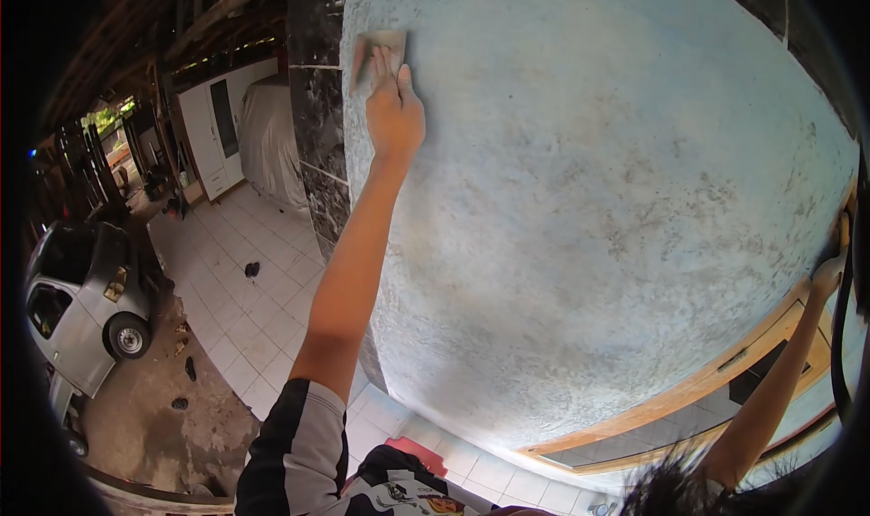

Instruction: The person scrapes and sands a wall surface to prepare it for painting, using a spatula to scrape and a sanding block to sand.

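My left hand (396, 117) reaches up to the left edge of a rough, pale blue wall (544, 154). Under its fingers a brownish sheet of sandpaper (391, 39) is pressed flat to the surface, thumb to the right. Its lower left part curls past the fingers. Dark, mottled patches show across the middle and right of the wall. Far to the right, my right hand (826, 273) grips the edge of a wooden frame (797, 297); its fingertips are dim and partly hidden.
Dark tiles (322, 126) border the wall on the left. A silver car (86, 289) is parked at lower left, near footwear on the ground. A white cabinet (204, 126) and a covered object (272, 144) stand behind. Something red (419, 455) lies on the tiled floor.
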Demonstrator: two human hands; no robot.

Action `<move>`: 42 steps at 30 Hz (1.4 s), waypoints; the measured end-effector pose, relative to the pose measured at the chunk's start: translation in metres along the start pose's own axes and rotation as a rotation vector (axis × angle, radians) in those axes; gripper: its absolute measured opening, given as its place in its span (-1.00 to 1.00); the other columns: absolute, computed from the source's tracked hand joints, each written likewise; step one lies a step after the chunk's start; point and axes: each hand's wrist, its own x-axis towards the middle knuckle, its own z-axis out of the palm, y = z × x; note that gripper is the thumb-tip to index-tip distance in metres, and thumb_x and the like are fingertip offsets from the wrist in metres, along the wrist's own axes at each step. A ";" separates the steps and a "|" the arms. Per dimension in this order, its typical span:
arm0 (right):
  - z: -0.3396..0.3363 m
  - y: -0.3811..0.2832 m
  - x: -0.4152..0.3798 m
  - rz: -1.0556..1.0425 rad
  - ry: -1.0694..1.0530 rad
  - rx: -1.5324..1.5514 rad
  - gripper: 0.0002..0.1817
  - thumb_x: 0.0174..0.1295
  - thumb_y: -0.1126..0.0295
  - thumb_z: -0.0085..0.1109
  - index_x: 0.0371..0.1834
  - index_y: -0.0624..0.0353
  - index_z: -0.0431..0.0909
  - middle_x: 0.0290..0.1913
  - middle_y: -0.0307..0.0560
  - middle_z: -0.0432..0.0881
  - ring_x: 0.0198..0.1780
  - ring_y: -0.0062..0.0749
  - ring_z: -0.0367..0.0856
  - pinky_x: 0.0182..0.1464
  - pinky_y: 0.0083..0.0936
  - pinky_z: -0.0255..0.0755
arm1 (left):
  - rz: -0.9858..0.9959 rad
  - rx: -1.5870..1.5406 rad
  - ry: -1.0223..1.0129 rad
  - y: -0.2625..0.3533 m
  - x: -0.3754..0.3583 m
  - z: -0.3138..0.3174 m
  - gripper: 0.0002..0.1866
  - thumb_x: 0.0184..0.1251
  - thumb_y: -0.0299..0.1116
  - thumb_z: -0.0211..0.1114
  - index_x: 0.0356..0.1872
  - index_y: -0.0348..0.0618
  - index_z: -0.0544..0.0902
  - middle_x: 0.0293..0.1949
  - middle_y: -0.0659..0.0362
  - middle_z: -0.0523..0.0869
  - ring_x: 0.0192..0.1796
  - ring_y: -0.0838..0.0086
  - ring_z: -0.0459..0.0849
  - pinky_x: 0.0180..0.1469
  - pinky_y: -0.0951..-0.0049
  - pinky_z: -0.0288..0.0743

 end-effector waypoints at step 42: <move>0.007 -0.096 -0.006 0.192 -0.129 0.256 0.09 0.49 -0.47 -0.60 0.44 0.42 0.43 0.52 0.30 0.38 0.56 0.13 0.30 0.60 0.06 0.18 | -0.144 0.176 0.200 -0.208 -0.248 0.029 -0.39 0.74 -0.05 -0.07 0.52 -0.37 0.36 0.41 -0.25 0.54 0.39 -0.10 0.56 0.40 0.13 0.38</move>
